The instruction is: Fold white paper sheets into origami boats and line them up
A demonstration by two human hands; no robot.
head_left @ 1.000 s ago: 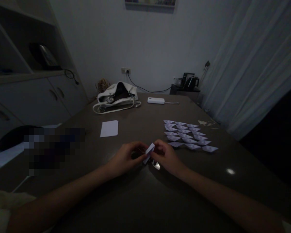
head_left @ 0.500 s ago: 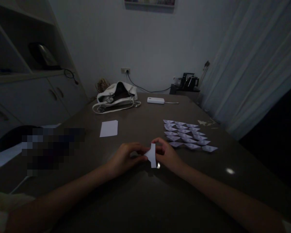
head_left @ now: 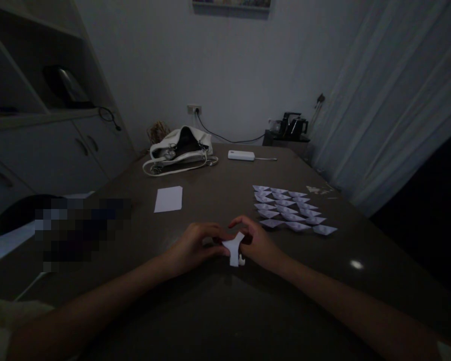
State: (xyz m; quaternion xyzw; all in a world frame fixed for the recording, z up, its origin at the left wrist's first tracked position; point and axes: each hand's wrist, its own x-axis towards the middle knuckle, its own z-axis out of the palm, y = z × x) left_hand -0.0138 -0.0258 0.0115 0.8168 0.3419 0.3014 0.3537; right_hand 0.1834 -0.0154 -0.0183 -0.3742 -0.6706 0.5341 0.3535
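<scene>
A small piece of folded white paper (head_left: 233, 248) is between the two hands, above the near middle of the tabletop (head_left: 218, 316). The left hand (head_left: 201, 246) pinches its left side between thumb and fingers; the right hand (head_left: 262, 246) is at its right edge, forefinger arched, its exact grip partly hidden behind the paper. The paper's long axis runs roughly near to far, the far end leaning right, while a narrower corner points left, into the left fingers.

An uneven pull from the two hands could set a crease askew or tear the paper. A careless sweep of the right hand could knock the closest of the paper boats (head_left: 290, 217), which stand in rows to the right.
</scene>
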